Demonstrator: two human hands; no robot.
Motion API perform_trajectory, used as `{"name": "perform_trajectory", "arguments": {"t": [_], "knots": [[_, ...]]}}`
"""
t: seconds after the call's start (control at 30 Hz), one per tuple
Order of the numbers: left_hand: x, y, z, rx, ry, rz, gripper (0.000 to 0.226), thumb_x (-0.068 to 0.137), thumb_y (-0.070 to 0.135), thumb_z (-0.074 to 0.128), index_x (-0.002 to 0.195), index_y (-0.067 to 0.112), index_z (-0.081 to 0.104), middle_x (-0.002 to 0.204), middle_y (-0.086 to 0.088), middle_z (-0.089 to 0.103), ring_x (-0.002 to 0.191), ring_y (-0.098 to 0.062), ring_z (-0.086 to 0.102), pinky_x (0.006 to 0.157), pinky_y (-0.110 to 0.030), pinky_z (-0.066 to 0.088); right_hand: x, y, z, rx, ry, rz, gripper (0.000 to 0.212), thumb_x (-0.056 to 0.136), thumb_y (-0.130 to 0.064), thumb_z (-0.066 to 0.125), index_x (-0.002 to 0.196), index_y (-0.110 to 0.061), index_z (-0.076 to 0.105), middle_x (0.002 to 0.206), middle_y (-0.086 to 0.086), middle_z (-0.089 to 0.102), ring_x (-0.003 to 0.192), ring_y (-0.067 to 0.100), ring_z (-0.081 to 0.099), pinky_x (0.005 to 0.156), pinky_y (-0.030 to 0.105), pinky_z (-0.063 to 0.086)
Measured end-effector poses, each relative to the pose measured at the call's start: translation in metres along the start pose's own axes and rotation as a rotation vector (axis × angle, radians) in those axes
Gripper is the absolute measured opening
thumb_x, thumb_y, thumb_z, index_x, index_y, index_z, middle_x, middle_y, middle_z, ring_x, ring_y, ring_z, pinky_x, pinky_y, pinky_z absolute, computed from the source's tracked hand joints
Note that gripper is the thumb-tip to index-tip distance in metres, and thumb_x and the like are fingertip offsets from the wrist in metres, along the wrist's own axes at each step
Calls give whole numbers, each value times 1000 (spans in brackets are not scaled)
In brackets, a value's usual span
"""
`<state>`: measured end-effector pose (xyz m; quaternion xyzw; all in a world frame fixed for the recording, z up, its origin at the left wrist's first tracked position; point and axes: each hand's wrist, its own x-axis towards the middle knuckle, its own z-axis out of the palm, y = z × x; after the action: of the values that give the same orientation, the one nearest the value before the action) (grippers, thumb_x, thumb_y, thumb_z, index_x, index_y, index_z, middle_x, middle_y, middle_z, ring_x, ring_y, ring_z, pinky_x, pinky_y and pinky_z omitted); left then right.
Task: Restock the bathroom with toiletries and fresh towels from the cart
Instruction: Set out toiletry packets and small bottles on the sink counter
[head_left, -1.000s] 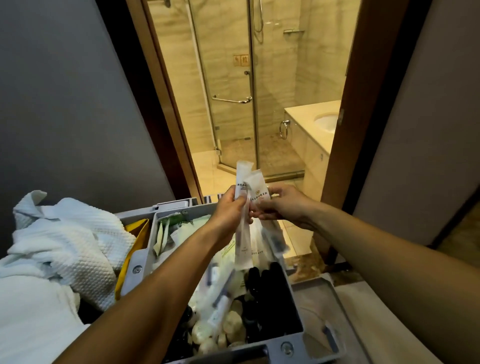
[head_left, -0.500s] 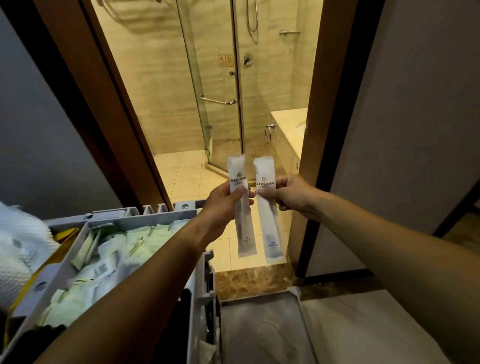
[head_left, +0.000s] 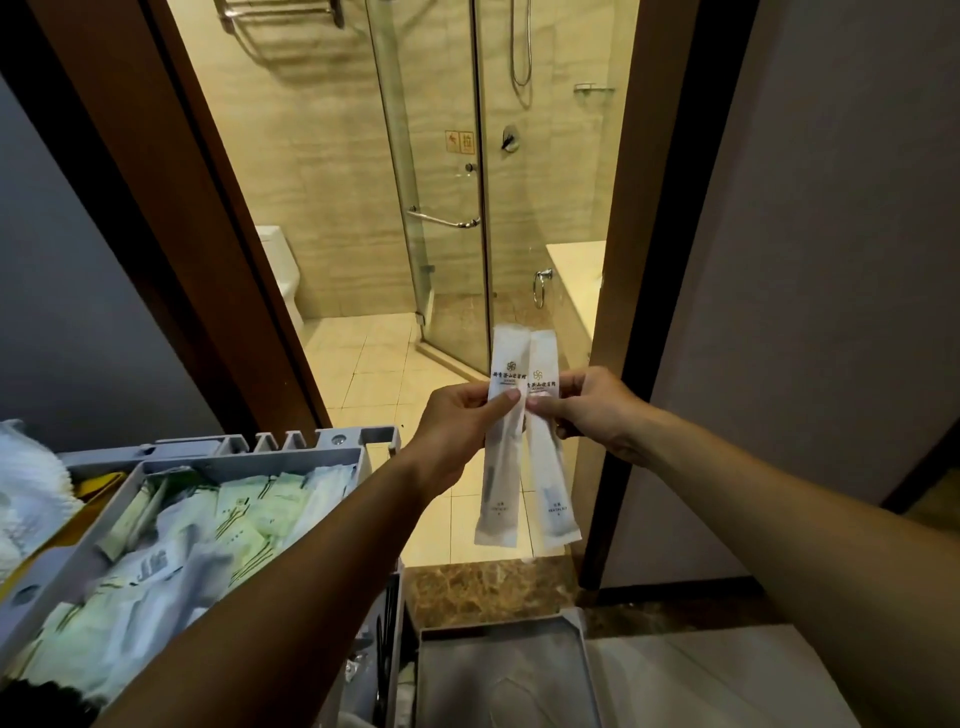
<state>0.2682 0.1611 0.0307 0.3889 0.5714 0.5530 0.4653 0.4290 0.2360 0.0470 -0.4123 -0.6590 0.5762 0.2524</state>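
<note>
Both hands are raised in front of the open bathroom doorway, each pinching one long white sachet near its printed upper part. The left hand (head_left: 457, 421) grips the left sachet (head_left: 501, 447) with the thumb pressed across its front and the fingers behind; the right hand (head_left: 592, 410) grips the right sachet (head_left: 550, 457) the same way, thumb on the front just below the logo. The two packets hang upright and side by side, edges touching or slightly overlapping at the top and parting a little toward the bottom — both are held in the air, clear of the cart and just short of the threshold. Each carries a small emblem and a line of print near the top and faint lettering near the lower end; the lettering is too small to read with certainty. Down at the lower left, the grey cart tray (head_left: 249, 462) holds a heap of pale green and white toiletry packets (head_left: 208, 540), and a white towel (head_left: 26, 493) shows at the far left edge beside it. Through the doorway are the glass shower door (head_left: 431, 208) with its metal handle, a toilet (head_left: 283, 275) at the left, and the pale vanity counter (head_left: 579, 270) at the right — with a towel ring on its side.
</note>
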Motion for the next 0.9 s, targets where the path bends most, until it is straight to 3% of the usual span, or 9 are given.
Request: {"name": "perform_trajectory", "arguments": {"t": [0.2,0.37,0.6,0.77,0.9], "knots": [[21,5,-18,32,74,-34,18,94,21,65,110,14,72,96,-2,77,90,-21,73,84,-41,59,21,-8,6,-21,73,-38,3,86,-18,76,84,-18,74,73,-3,75,61,7,65,53,21,48],[25,12,-29,-17,-38,-28,21,101,21,54,113,12,69,98,-3,77,83,-13,74,69,-27,60,37,-7,17,3,94,-49,7,85,-19,76,91,-16,75,76,-4,75,57,3,63,51,19,46],[39,15,-29,59,-29,-31,29,100,25,55,120,8,67,109,-7,74,99,-23,71,87,-39,58,62,-4,14,26,65,-71,7,84,-22,76,90,-18,75,82,-2,77,69,11,72,61,25,55],[62,16,-24,75,20,-5,27,98,19,59,117,3,69,109,-12,74,102,-30,70,96,-51,53,86,-2,-1,89,78,-47,9,81,-12,79,87,-12,73,72,2,75,62,16,70,62,29,58],[87,17,-15,138,-6,7,26,102,26,51,115,11,67,112,-8,73,105,-28,69,92,-46,55,110,-3,-19,-28,90,-64,13,83,-19,78,94,-19,71,71,-7,72,55,-1,65,48,14,47]]}}
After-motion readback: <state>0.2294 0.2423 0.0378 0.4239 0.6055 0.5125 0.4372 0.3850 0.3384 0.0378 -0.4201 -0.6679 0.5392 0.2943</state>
